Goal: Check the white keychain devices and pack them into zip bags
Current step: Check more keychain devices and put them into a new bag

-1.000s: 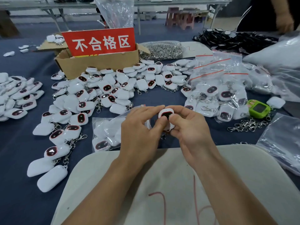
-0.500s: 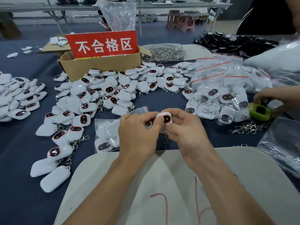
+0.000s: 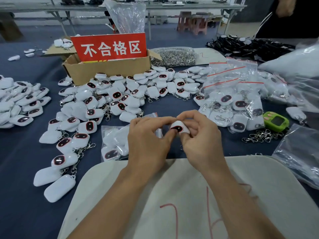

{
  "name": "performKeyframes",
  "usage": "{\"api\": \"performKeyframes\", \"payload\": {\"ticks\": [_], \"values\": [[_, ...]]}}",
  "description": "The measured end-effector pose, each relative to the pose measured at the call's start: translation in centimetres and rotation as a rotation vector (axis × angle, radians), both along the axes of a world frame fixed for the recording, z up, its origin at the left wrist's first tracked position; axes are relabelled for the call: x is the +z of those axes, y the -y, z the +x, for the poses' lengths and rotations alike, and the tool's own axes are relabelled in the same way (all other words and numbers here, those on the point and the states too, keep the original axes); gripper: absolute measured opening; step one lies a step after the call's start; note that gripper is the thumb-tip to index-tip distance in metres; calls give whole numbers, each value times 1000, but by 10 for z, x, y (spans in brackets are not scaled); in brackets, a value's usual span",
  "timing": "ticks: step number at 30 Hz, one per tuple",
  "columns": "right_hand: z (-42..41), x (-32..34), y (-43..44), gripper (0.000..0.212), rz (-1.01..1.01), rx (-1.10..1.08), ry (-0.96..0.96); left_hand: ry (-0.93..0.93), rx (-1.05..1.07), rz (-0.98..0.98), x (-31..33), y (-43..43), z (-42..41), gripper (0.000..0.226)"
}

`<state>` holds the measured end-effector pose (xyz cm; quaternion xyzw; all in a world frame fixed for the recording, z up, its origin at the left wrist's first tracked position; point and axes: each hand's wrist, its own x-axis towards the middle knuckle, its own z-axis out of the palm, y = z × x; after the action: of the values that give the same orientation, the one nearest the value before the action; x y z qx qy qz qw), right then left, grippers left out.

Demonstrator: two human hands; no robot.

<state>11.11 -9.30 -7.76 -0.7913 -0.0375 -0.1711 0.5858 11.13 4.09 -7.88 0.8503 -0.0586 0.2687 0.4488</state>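
- I see both hands raised just above the near edge of the desk (image 3: 20, 152). The left hand (image 3: 148, 140) and the right hand (image 3: 202, 140) pinch one white keychain device (image 3: 180, 128) between them, fingers curled around it. The left thumb tip lies on its dark face.
- A zip bag (image 3: 114, 144) lies flat just left of the left hand, with several white devices inside; the hand covers its right part.
- A heap of filled zip bags (image 3: 233, 94) with red seal strips sits to the right, each holding white devices with clasps.
- A cardboard box (image 3: 110, 69) stands at the back with a red sign (image 3: 110, 48) upright in it. I cannot tell what else it holds.
- A clear bag of metal clasps (image 3: 174, 56) lies right of the box.
- Loose white devices (image 3: 120, 97) spread in an arc from the box down the left side, and a second pile (image 3: 22, 100) sits at the far left.
- A green device (image 3: 276, 121) lies beside the filled bags, with loose clasps (image 3: 262, 136) just in front of it.
- My forearms cross a beige board (image 3: 172, 195) marked with red strokes.
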Motion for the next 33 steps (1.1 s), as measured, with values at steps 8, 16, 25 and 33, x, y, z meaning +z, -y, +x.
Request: {"api": "performKeyframes", "payload": {"ticks": [8,16,25,33], "values": [[4,8,8,15,511,128,-327,25,16,-81,-1,-5,2,18],[4,13,18,25,673,135,-377,-78,-159,-58,-4,-3,3,35],[2,11,20,35,581,136,-348,-111,-206,-101,-1,4,-2,37],[3,12,9,22,729,231,-514,130,35,65,-1,-1,-2,30]]}}
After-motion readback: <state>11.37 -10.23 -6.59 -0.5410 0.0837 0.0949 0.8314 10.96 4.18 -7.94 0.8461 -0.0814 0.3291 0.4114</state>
